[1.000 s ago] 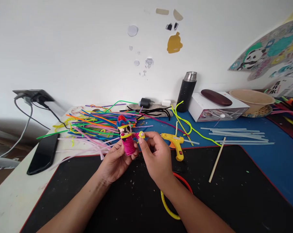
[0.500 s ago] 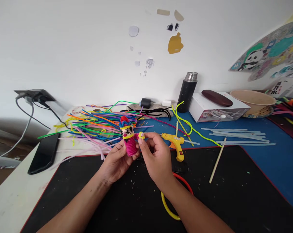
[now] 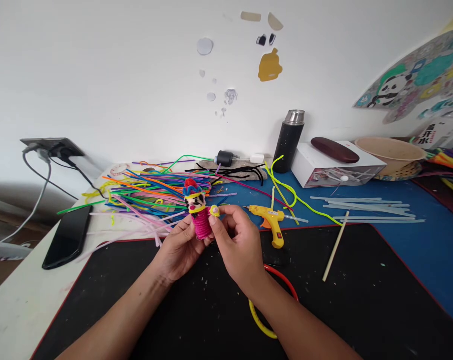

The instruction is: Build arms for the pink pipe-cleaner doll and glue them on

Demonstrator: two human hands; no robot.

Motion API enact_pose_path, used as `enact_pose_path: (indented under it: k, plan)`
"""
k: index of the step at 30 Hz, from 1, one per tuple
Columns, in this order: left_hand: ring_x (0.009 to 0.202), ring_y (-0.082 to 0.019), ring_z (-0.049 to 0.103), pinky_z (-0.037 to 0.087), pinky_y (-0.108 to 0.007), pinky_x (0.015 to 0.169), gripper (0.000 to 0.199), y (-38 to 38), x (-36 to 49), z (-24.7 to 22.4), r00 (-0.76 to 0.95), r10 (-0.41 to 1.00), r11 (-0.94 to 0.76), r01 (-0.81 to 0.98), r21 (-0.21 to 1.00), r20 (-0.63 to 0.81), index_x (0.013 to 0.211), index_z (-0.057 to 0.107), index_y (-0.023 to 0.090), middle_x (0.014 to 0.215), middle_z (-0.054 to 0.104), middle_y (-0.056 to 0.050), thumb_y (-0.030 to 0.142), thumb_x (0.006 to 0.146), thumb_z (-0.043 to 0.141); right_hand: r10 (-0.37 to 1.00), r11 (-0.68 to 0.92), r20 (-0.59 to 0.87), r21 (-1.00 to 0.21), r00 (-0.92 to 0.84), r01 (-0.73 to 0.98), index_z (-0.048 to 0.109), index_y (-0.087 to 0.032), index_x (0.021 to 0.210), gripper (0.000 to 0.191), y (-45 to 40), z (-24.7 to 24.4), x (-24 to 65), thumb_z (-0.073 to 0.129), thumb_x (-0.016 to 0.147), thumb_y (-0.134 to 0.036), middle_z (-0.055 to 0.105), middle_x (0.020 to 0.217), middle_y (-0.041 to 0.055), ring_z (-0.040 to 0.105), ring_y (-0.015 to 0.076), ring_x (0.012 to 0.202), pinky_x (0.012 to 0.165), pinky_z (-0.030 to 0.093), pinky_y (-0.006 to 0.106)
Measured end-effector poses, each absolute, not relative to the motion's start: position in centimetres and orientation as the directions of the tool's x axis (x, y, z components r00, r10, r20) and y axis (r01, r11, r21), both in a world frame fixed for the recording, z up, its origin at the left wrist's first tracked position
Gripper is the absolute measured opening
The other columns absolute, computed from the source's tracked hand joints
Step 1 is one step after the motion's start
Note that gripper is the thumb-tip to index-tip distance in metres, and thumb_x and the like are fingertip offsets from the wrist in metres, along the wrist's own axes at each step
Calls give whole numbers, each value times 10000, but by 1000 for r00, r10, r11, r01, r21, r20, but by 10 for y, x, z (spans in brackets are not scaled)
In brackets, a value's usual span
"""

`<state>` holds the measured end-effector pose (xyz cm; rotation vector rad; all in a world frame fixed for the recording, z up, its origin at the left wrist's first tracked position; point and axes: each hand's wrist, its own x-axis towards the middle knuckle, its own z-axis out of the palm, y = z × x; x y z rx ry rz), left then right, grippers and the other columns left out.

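Observation:
A small figure with a magenta coiled body, a pale face with black marks, and a blue and red hat stands upright in my left hand. The thumb and fingers of that hand are wrapped round its body. My right hand pinches the small yellow and pink end of the figure's arm between thumb and forefinger, close against the body's right side. Just right of my right hand, a yellow glue gun lies on the table.
Colourful pipe cleaners lie behind my hands, with a black phone at the left. A black bottle, white box, bowl, glue sticks and wooden stick are on the right. A red-yellow ring lies under my right forearm.
My right hand has moved slightly left, bringing the pinched arm end closer to the figure's body. My left hand keeps its hold in nearly the same place.

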<state>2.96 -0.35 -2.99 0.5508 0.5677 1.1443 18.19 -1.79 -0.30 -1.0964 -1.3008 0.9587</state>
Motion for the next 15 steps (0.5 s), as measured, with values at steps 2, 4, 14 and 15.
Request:
enact_pose_path:
  k: [2,4,14,15]
  plan:
    - [725,-129,692,588,-221,743,267,-4,30,-31,314,940,318,-675,665,-131,937,791,148,876,776,-34,278,761,944,972,226,229,-973,62,54,677,-205,1042,168,-18,-4,182,664,991,-365,634,608,-40,585,140,524,509,437,249]
    - [718,-126,690,587,-220,739,286,-4,30,-31,319,939,321,-672,667,-129,962,795,145,877,778,-38,291,765,942,976,208,209,-978,62,25,677,-203,1033,172,-17,-4,182,665,986,-368,635,618,-37,588,141,537,522,449,249]
    - [773,-161,696,567,-261,756,299,4,10,-12,149,979,191,-454,870,-137,999,765,175,923,776,-44,310,785,923,986,102,58,-952,157,-288,646,-216,980,349,4,-5,202,748,897,-539,359,570,-112,311,92,462,415,260,226]
    - [780,-170,695,552,-260,748,316,4,7,-12,151,980,178,-350,920,-132,1033,757,174,917,779,-51,324,801,910,985,101,52,-949,166,-300,638,-221,970,357,6,-4,204,757,884,-546,354,562,-115,308,91,454,411,259,227]
